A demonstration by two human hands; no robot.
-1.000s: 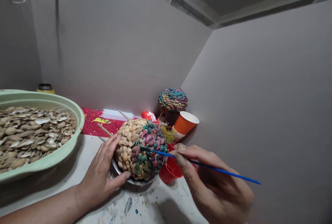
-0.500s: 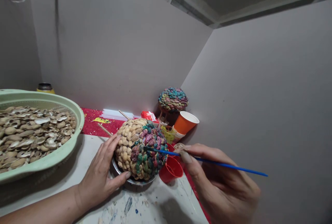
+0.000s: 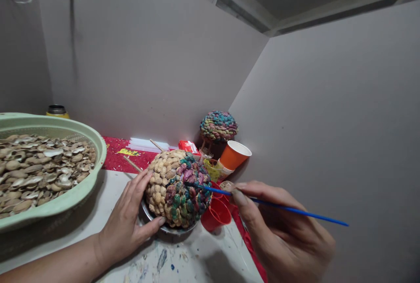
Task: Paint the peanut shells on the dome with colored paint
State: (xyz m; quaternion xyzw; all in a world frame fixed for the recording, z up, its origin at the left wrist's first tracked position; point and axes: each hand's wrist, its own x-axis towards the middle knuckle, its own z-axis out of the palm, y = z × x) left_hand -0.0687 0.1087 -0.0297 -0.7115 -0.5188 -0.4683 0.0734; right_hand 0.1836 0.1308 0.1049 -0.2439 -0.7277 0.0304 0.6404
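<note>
A dome covered in peanut shells (image 3: pixel 162 182) rests in a metal bowl (image 3: pixel 179 231), its left side bare tan and its right side painted green, purple and blue. My left hand (image 3: pixel 126 213) grips the dome's left side, fingers at the back and thumb low at the front. Between the thumb and fingers of my right hand (image 3: pixel 278 226) is a thin blue paintbrush (image 3: pixel 295 209). Its dark tip touches or nearly touches the painted shells near the middle of the dome. Two thin sticks stand out behind the dome.
On the left stands a green basket (image 3: pixel 95 160) of peanut shells. Red cups (image 3: pixel 216 215), an orange paper cup (image 3: pixel 234 155) and a finished-looking painted shell dome (image 3: pixel 219 125) stand behind to the right. Clear plastic sticks (image 3: pixel 147 144) lie on red cloth by the wall.
My right hand and the paintbrush have shifted slightly right, and the brush tip sits a little higher on the dome. My left hand and the dome have stayed put.
</note>
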